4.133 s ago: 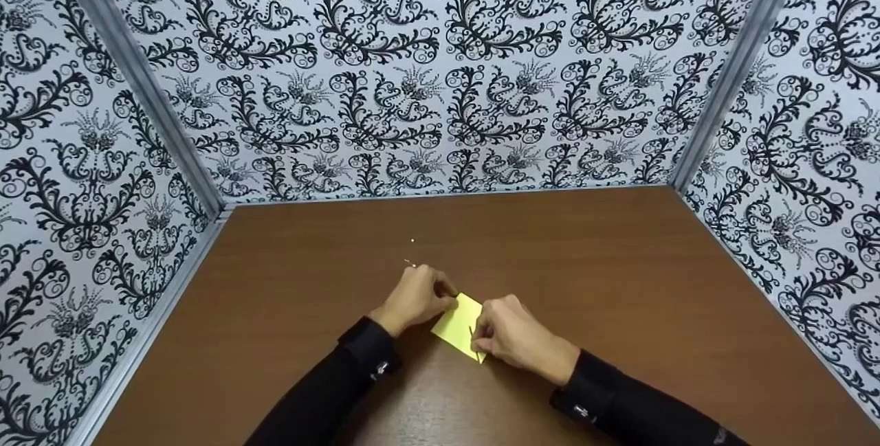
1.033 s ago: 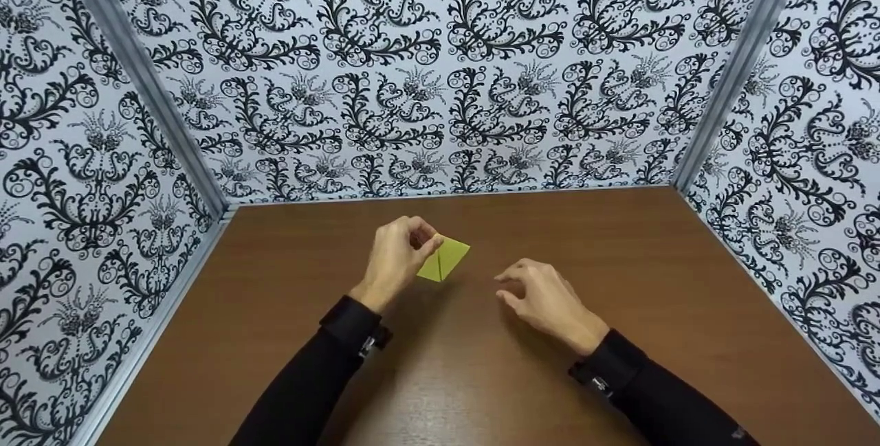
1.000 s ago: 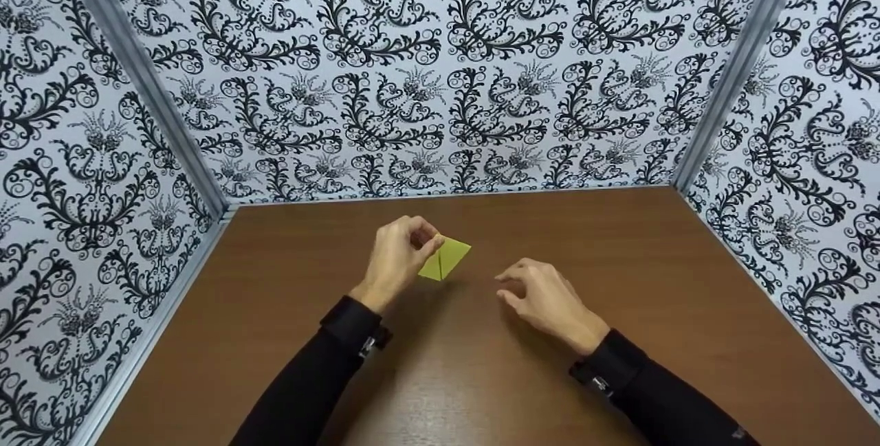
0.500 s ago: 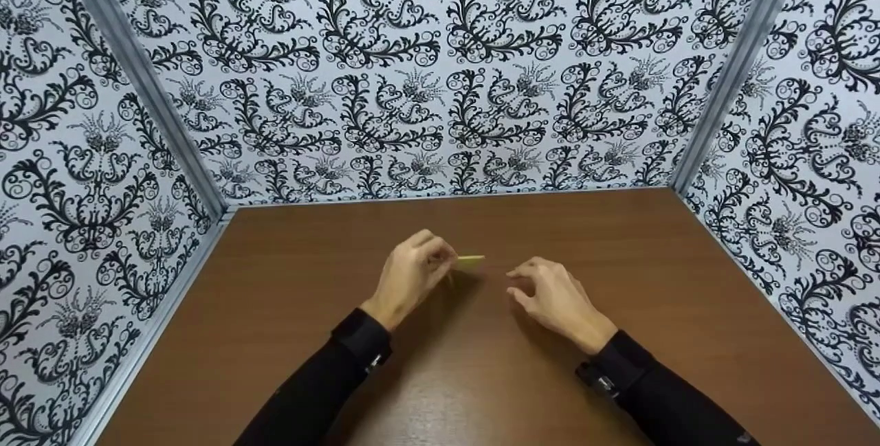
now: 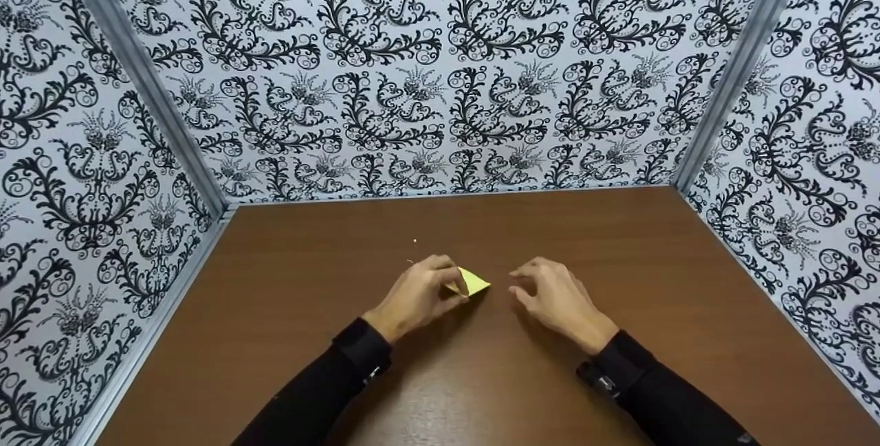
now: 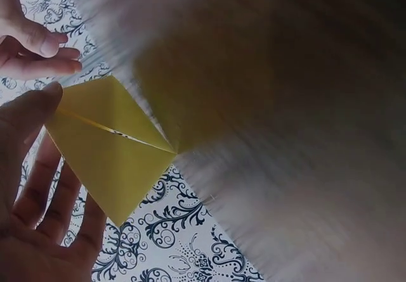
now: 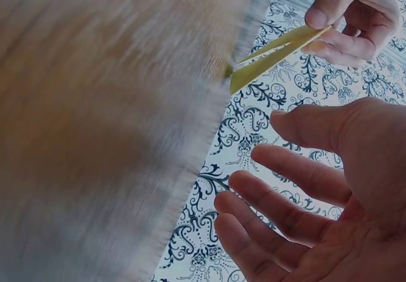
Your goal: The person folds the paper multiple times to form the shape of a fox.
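A small piece of folded yellow paper [image 5: 476, 282] is pinched at one corner between the thumb and fingers of my left hand [image 5: 419, 298]. In the left wrist view the paper [image 6: 111, 152] has a four-cornered shape, with two flaps meeting along a narrow slit down its middle. Seen from the right wrist, the folded paper [image 7: 269, 57] is nearly edge-on and its layers part slightly. My right hand [image 5: 560, 305] stands a short way to the right of the paper, holding nothing. Its fingers [image 7: 285, 174] are loosely bent and spread from the thumb.
Beneath both hands is a brown wooden table [image 5: 550, 226]. Tiny white specks [image 5: 414, 240] lie on it beyond the left hand. A black-and-white patterned wall [image 5: 447, 88] rises behind, with similar side walls and grey metal posts [image 5: 729, 88] at the corners.
Both hands were at the paper on the table earlier; the right has since let go. Over the last second the left hand came nearer and rightward, turning the paper edge-on, then face up again.
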{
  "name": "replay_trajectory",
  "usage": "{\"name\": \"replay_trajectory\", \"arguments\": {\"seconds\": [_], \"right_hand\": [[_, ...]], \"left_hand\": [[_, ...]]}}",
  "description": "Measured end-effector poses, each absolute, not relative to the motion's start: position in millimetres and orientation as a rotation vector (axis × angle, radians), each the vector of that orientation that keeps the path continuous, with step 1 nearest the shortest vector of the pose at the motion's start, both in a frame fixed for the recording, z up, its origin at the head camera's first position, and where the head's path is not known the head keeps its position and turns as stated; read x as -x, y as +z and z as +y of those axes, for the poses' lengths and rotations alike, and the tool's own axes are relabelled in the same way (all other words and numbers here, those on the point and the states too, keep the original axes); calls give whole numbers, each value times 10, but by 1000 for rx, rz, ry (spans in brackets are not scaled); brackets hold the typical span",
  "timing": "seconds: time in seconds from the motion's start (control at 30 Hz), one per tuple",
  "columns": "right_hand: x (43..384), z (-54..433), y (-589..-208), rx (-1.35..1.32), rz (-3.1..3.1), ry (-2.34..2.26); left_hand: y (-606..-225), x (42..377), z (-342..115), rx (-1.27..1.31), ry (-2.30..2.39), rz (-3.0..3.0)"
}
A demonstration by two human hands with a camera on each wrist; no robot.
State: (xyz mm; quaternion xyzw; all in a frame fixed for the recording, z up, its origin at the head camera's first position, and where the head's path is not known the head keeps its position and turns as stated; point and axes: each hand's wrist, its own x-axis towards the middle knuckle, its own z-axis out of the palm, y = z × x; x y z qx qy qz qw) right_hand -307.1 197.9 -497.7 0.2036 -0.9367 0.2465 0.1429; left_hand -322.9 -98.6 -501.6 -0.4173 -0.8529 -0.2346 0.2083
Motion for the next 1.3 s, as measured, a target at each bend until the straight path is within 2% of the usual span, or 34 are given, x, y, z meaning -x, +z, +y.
{"name": "replay_trajectory", "arguments": {"seconds": [0.63, 1.07, 1.3], "right_hand": [[3053, 1937, -4994, -579, -2732, 709], [3057, 1905, -4979, -598, -2726, 711], [3060, 1812, -4913, -694, -2684, 730]], "left_hand": [[-5020, 3227, -979, 1353, -526, -2558], [-4968, 3214, -1072, 1227, -592, -2578], [-4943, 3208, -1169, 1118, -618, -2557]]}}
